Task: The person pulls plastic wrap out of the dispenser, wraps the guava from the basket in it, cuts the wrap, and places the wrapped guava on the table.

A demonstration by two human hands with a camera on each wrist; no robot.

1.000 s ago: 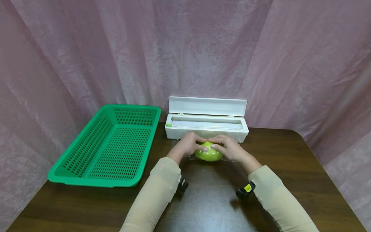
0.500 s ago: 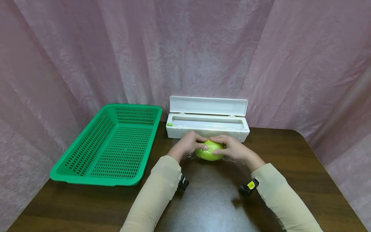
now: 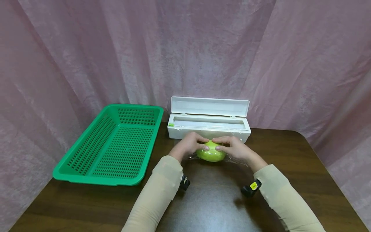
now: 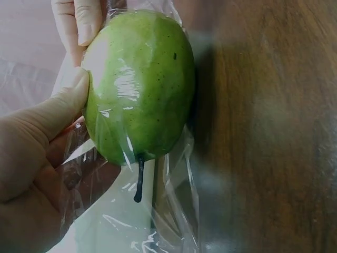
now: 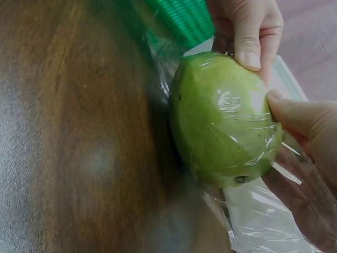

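Observation:
A green pear point(image 3: 211, 156) with clear cling film drawn over it rests at the middle of the table, in front of the white film box. In the left wrist view its dark stem point(image 4: 139, 182) shows through the cling film point(image 4: 176, 216), which trails loose past that end. My left hand point(image 3: 189, 146) holds the pear's left side, thumb on the near face and fingers over the top. From the right, my right hand point(image 3: 236, 149) grips it likewise, its thumb point(image 5: 297, 113) pressing the film against the skin. The pear's underside is hidden.
Just behind the hands stands the white cling film box point(image 3: 208, 132), its lid point(image 3: 210, 106) raised and a roll inside. A green slotted basket point(image 3: 143, 154) stands at the left of the brown wooden table point(image 3: 214, 206). Pink curtains point(image 3: 214, 48) hang behind.
My right thumb has shifted slightly down the pear's front and back up again. Both hands keep holding the pear in nearly the same place. The head view has moved a little.

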